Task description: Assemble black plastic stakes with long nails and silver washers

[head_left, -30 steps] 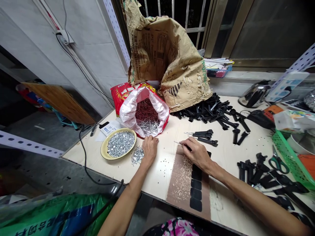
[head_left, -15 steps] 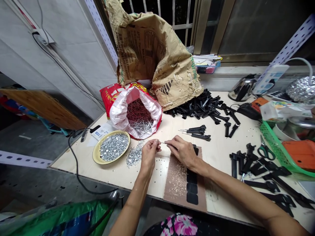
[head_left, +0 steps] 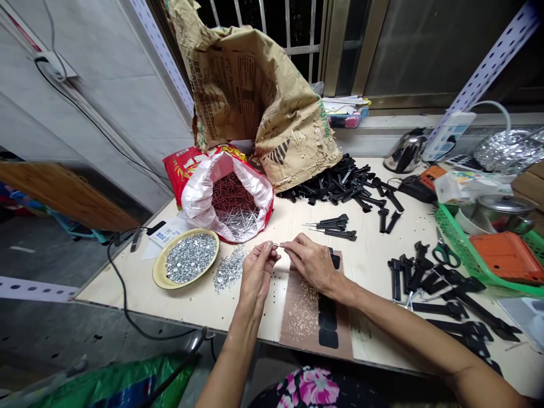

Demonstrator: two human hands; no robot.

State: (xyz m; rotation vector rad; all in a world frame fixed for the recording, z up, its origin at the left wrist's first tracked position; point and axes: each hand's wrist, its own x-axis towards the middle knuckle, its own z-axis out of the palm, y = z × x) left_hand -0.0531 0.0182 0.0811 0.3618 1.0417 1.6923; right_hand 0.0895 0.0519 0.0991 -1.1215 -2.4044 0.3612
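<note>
Over the table's middle, the fingertips of my left hand [head_left: 256,271] are pinched on something too small to make out. Facing it, my right hand [head_left: 313,264] grips a thin metal pin [head_left: 277,245] between thumb and fingers, its tip meeting the left fingertips. Loose metal washers [head_left: 229,269] lie left of my left hand, beside a yellow bowl [head_left: 159,276] full of them. Under my right hand lies a brown board [head_left: 297,334] with pale bits and a row of black rounded pads [head_left: 328,321]. Several black plastic pieces with thin pins [head_left: 335,225] lie just beyond.
A red and white bag [head_left: 193,195] of metal pins and a torn brown paper sack [head_left: 297,124] stand behind. Black plastic parts [head_left: 340,184] are heaped by the sack, more [head_left: 442,309] at right. Scissors [head_left: 446,255] lie near a green basket [head_left: 459,232]. A cable hangs at left.
My hands have drawn slightly closer together, so less of the pin shows between them. The whole view has shifted a little, with the table things appearing further left.
</note>
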